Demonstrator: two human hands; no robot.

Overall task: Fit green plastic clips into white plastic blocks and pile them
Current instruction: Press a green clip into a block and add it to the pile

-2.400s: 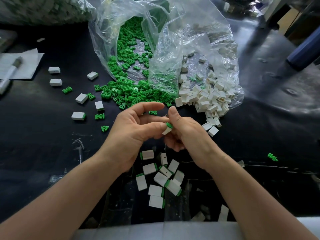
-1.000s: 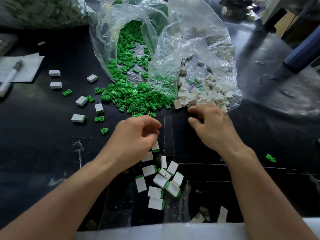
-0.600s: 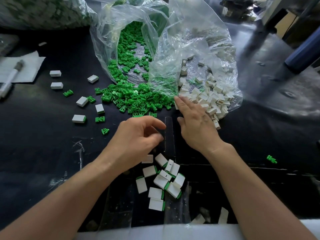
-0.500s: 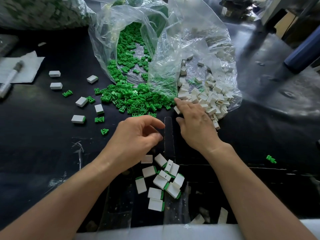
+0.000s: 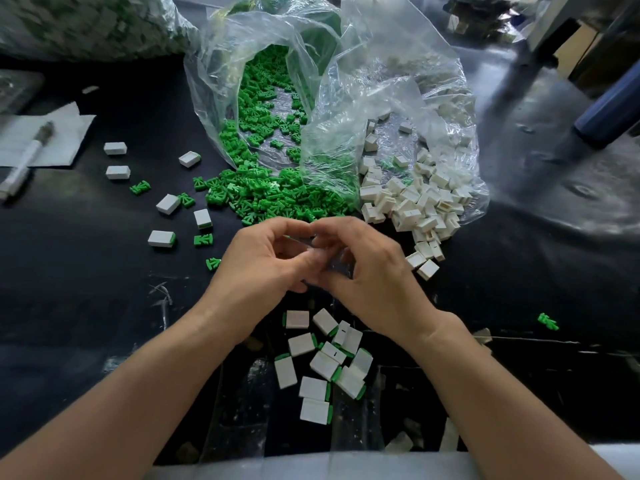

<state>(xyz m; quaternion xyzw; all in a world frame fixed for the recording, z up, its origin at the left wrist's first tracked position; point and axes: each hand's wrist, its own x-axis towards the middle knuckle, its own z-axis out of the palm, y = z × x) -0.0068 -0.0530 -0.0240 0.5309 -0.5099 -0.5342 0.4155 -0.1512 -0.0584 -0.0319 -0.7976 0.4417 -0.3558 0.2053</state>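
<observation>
The right hand (image 5: 370,275) has drawn back from the heap of white blocks (image 5: 415,206) it was reaching into half a second ago and has met the left hand (image 5: 259,265), which has stayed about where it was. The hands are now together above the tabletop (image 5: 86,306), fingertips touching and fingers curled inward around a small pale piece (image 5: 330,265). The piece is too blurred to tell what it is or which hand grips it. Just below the hands, on the person's side, lies the loose pile of finished blocks (image 5: 325,362), white with green edges showing, unchanged. Just beyond the left hand's knuckles spreads the heap of green clips (image 5: 277,195), and beyond the right hand the white blocks, both spilling from a clear plastic bag (image 5: 363,81). Left of the left hand a few loose blocks (image 5: 162,238) and a single clip (image 5: 213,263) are scattered. Farther left a marker (image 5: 24,164) rests on a paper sheet (image 5: 52,133). Well to the right of the right wrist sits a stray clip (image 5: 548,322).
</observation>
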